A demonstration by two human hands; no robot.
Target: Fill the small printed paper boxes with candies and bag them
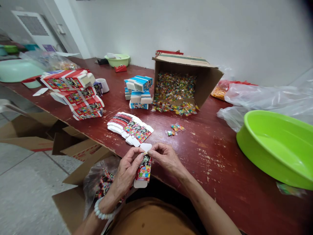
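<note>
Between my two hands is a small printed candy box [144, 169], red with a cartoon figure, its white flaps sticking out at top and bottom. My left hand [128, 168] grips its left side near the upper end, thumb on the printed face. My right hand [166, 158] pinches the upper right edge by the top flap. Just beyond lies a fanned stack of flattened candy boxes [129, 127]. A few wrapped candies [174, 129] rest on the red table [195, 156] to the right of that stack.
A cardboard carton [207, 81] on its side spills wrapped candies [176, 88]. Bundled red boxes [85, 98] and blue boxes [139, 91] stand behind. A green basin [251, 143] sits at right. Below the table's left edge are open cartons [80, 169] and a plastic bag [93, 176].
</note>
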